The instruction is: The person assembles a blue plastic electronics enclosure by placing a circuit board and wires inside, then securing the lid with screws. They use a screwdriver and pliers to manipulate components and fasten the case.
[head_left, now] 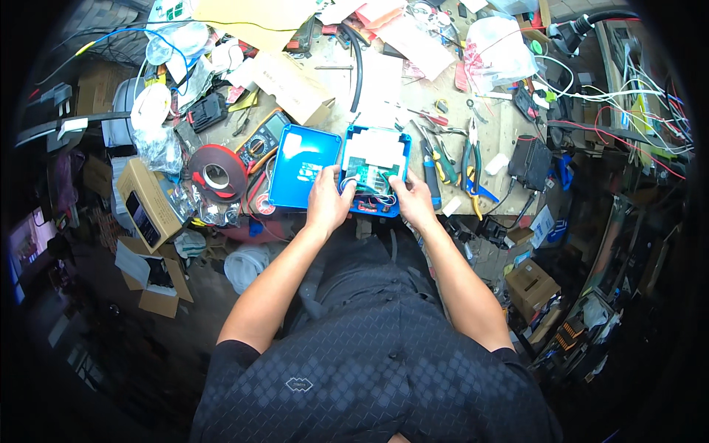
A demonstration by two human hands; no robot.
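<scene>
A blue plastic box (407, 151) lies open near the table's front edge, with a green circuit board (357, 164) and a white block-like part (377, 144) inside. Thin wires (385, 199) run along its near end. My left hand (329, 201) is closed on the box's left side, its thumb reaching in over the board. At the right side my right hand (415, 201) grips likewise, thumb on the board's near right corner. Whether the thumbs press on the board I cannot tell. Left of the box lies its blue lid (303, 164).
Left of the lid are a multimeter (262, 140) and a red tape roll (216, 173). Pliers (470, 159) and screwdrivers (443, 161) lie right of the box. A black adapter-like box (529, 161) stands farther right. Cardboard, bags and papers crowd the far side.
</scene>
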